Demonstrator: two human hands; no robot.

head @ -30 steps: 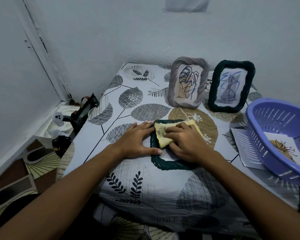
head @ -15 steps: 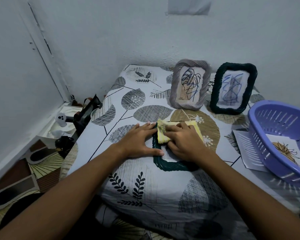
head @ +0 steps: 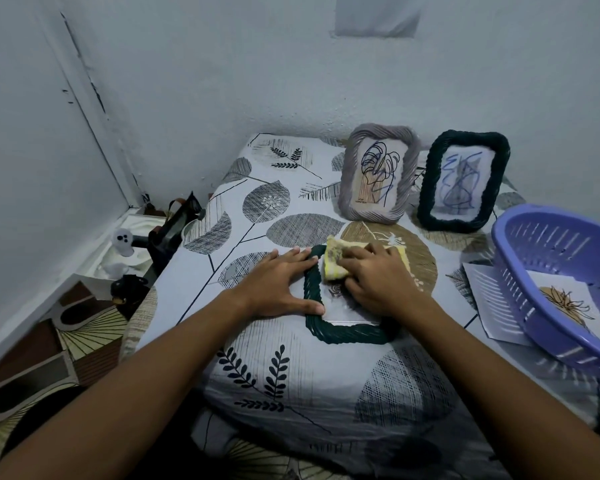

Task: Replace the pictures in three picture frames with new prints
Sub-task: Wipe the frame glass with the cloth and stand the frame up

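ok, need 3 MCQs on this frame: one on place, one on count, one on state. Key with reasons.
1. Where does the print with the brown plant drawing lie?
A. inside the purple basket
B. under the grey frame
C. on the floor

2. How many frames stand upright against the wall?
A. none
B. two
C. four

3. What is the right hand doing?
A. hanging idle
B. lifting the basket
C. pressing a yellow cloth on the flat frame

Key:
1 A: the print shows through the purple basket.
2 B: the grey frame and a dark green frame stand upright.
3 C: the right hand holds the yellow cloth on the flat frame, which the left hand steadies.
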